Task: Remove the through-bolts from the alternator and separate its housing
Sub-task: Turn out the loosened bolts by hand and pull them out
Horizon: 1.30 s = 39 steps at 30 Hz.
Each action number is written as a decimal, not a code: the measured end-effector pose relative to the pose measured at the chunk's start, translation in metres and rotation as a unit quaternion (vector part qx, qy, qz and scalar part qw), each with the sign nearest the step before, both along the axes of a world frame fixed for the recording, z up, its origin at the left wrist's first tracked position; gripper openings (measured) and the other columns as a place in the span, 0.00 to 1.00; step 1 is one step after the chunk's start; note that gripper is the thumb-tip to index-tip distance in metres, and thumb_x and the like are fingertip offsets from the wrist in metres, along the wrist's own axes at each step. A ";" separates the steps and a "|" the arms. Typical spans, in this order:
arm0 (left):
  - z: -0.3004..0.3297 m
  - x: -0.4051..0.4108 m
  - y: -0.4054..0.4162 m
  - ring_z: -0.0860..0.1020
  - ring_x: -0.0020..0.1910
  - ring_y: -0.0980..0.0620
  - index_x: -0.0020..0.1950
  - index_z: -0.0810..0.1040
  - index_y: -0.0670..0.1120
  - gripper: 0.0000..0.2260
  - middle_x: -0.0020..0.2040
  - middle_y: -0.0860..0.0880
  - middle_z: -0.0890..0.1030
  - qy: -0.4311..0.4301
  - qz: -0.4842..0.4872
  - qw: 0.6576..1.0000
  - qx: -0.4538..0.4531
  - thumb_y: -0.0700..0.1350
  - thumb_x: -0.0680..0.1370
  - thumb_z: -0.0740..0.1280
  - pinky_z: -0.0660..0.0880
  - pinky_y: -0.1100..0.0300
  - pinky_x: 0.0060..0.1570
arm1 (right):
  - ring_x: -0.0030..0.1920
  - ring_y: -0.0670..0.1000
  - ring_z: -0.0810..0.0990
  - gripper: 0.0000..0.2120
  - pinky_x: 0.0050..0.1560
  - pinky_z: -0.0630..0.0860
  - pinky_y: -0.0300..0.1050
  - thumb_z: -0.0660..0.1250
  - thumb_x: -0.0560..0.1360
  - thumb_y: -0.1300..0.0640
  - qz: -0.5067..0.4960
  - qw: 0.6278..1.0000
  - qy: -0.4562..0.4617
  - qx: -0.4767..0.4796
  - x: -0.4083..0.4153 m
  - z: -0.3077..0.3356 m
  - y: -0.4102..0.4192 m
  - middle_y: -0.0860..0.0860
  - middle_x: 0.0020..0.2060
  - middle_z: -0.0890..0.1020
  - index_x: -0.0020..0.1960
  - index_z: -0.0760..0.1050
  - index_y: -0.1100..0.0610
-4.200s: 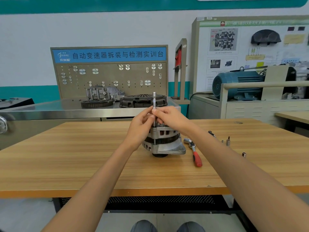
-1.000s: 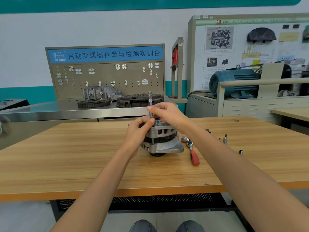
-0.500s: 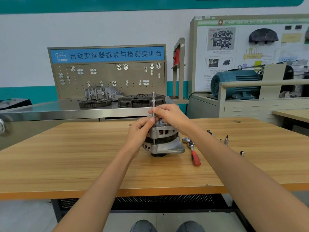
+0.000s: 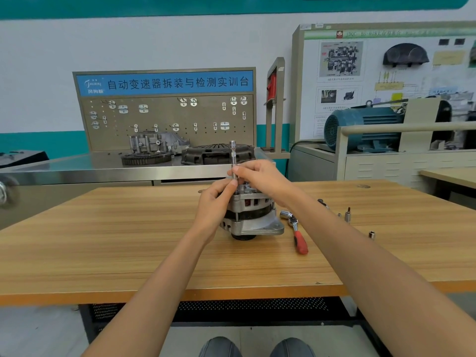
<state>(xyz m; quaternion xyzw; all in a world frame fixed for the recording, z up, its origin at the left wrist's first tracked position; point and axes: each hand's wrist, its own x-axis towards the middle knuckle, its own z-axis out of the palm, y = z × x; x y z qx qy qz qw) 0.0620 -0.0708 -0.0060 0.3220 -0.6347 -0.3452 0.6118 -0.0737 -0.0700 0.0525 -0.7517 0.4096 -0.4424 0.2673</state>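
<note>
My right hand [image 4: 260, 177] pinches the thin socket bar [image 4: 234, 161] and my left hand [image 4: 215, 202] holds the heavy, hard metal alternator [image 4: 253, 215] by its side, on the counter [image 4: 103, 240].

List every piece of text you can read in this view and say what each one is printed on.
"自动变速器拆装与检测实训台": white characters on the blue banner topping the pegboard stand.
Logo at the banner's left end: too blurred to read.
Green header strip of the display board on the right: letters and digits too blurred to read.
Captions under that board's diagrams: too small.
Alternator, ratchet: no legible markings.
</note>
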 end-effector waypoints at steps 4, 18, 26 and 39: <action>0.000 -0.004 -0.003 0.78 0.42 0.62 0.44 0.81 0.51 0.04 0.41 0.57 0.82 0.004 0.031 0.999 0.011 0.47 0.77 0.68 0.71 0.68 0.42 | 0.48 0.38 0.75 0.12 0.47 0.70 0.35 0.65 0.76 0.45 -0.012 1.000 -0.009 0.012 0.001 0.000 -0.001 0.41 0.45 0.78 0.55 0.76 0.50; 0.008 0.000 -0.003 0.77 0.47 0.59 0.44 0.81 0.56 0.11 0.45 0.54 0.81 -0.069 0.020 0.997 -0.031 0.48 0.81 0.61 0.70 0.65 0.46 | 0.34 0.36 0.79 0.10 0.52 0.76 0.38 0.62 0.79 0.54 0.020 0.999 -0.027 0.011 -0.005 0.001 0.004 0.41 0.28 0.80 0.54 0.80 0.57; 0.004 -0.011 -0.006 0.69 0.30 0.65 0.36 0.73 0.48 0.10 0.32 0.56 0.72 -0.028 0.053 0.997 -0.046 0.44 0.76 0.70 0.67 0.74 0.34 | 0.43 0.42 0.79 0.11 0.46 0.74 0.38 0.69 0.74 0.47 -0.044 0.998 -0.037 -0.003 -0.001 0.000 0.002 0.47 0.38 0.80 0.46 0.76 0.56; 0.006 -0.003 -0.001 0.78 0.44 0.66 0.47 0.82 0.52 0.05 0.46 0.55 0.83 -0.046 0.019 0.999 0.001 0.48 0.78 0.66 0.70 0.73 0.42 | 0.25 0.33 0.73 0.10 0.38 0.65 0.35 0.60 0.80 0.51 0.011 1.000 -0.026 0.014 -0.005 0.003 0.012 0.36 0.21 0.74 0.44 0.76 0.51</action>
